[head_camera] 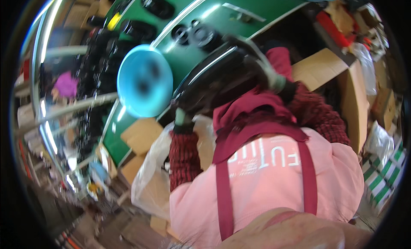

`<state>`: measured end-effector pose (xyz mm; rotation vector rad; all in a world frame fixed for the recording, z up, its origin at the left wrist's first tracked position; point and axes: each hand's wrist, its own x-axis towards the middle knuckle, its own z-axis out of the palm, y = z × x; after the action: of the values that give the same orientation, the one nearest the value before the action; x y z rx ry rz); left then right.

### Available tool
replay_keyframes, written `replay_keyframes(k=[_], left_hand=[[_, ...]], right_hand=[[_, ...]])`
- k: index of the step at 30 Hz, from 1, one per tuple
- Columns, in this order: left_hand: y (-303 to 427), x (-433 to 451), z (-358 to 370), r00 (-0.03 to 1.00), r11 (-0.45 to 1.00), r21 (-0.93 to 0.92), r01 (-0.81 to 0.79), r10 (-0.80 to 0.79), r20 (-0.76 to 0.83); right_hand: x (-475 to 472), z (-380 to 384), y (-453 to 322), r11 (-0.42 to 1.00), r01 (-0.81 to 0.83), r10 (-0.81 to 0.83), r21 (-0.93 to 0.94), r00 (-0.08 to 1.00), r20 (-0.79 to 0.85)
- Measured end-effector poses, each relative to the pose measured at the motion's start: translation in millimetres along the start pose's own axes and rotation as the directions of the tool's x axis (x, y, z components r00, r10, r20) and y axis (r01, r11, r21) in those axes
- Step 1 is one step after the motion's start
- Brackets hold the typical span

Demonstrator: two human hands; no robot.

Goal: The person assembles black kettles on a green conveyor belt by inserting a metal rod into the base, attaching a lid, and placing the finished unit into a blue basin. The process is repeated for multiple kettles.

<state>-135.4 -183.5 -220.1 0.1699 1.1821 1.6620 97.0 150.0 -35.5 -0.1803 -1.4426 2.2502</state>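
A large, glossy black curved shell [215,78], its exact kind unclear, is held tilted between my two gloved hands, close to the dark red apron. My left hand [182,115] grips its lower left end; the fingers are mostly hidden behind the dark edge. At its upper right end, my right hand [265,62] has its fingers spread over the rim, somewhat blurred. Just left of the shell is a light-blue round basin [146,82] with blurred dark items inside. Beyond it, round black parts [202,34] rest on the green work surface [183,57].
More black shells [157,6] lie at the far side, near a yellow item [114,21]. An open cardboard box [353,104] stands at the right. Clear plastic sheeting [154,181] and cardboard flaps [141,136] are by my left arm. A metal rail [74,109] crosses the left side.
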Motion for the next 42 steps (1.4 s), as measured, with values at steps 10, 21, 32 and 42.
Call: replay_keyframes(k=[10, 21, 32, 42], left_hand=[[136, -3, 230, 0.895, 0.236, 0.882, -0.407, 0.298, 0.333], [113, 7, 299, 0.754, 0.516, 0.553, -0.654, 0.385, 0.532], [89, -9, 315, 0.299, -0.46, 0.57, -0.681, 0.536, 0.789], [16, -13, 272, 0.553, -0.334, 0.664, -0.669, 0.374, 0.745]], right_hand=[[-28, -40, 70, 0.668, -0.343, 0.483, 0.661, 0.875, -0.034], [-79, -82, 81, 0.995, 0.056, -0.054, 0.083, 0.998, -0.022], [-89, -62, 71, 0.976, -0.206, 0.206, -0.076, 0.979, -0.009], [-53, -192, -4, 0.92, -0.156, 0.144, -0.358, 0.988, -0.061]])
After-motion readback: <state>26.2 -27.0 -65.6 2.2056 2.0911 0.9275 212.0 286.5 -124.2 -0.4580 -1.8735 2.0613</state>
